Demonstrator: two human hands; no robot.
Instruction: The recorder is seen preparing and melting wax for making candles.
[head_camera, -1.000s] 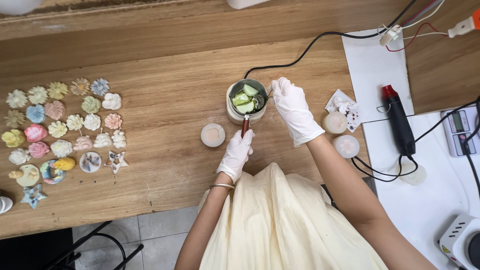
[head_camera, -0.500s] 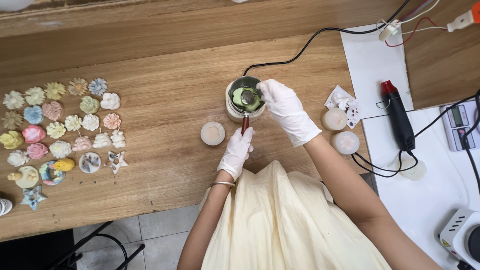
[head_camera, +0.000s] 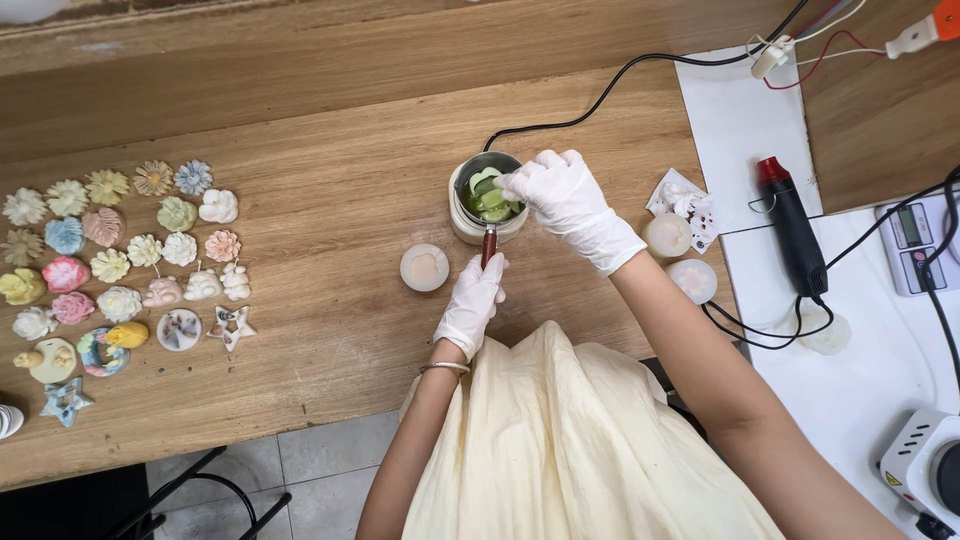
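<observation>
Left hand (head_camera: 475, 305) clamped on pot (head_camera: 487, 197) handle, right hand (head_camera: 565, 200) pinching green chips (head_camera: 488, 198) under fingertips over rim; risk of tipping if handle grip twists.

Thin white rubbery gloves, smooth and matt, cover the left hand (head_camera: 478, 303) and right hand (head_camera: 568, 200) over a matt, grained wooden surface (head_camera: 330, 200). The small pot (head_camera: 487, 195) shows shiny metal, its handle (head_camera: 489, 245) glossy reddish wood, holding waxy green pieces (head_camera: 490, 200). Chalky, matt cast flowers (head_camera: 120, 250) lie toward the left edge; a black plastic heat tool (head_camera: 795, 230) rests on smooth white sheeting (head_camera: 740, 130).
</observation>
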